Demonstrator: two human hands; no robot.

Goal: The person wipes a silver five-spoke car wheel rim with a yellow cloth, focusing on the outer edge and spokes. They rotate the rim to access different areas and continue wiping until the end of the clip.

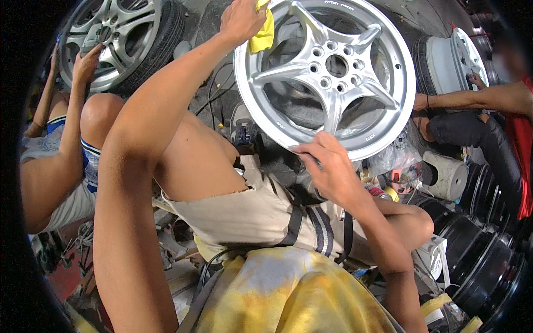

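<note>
A silver alloy wheel rim (361, 66) with several curved spokes is tilted up in front of my knees, with no tyre on it. At its upper left edge my left hand (242, 21) is closed on a yellow cloth (263, 34), which lies against the rim's lip. My right hand (330, 168) holds the rim's near edge, its fingers curled over the lip and the thumb below. The top of the left hand and part of the cloth are cut off by the picture's upper border.
A co-worker on the left works on a silver wheel with a tyre (161, 50). On the right, another person in red (524, 144) handles a white wheel (444, 64). Black rims (472, 244), a grey cylinder (446, 175) and plastic bags (397, 155) crowd my right side.
</note>
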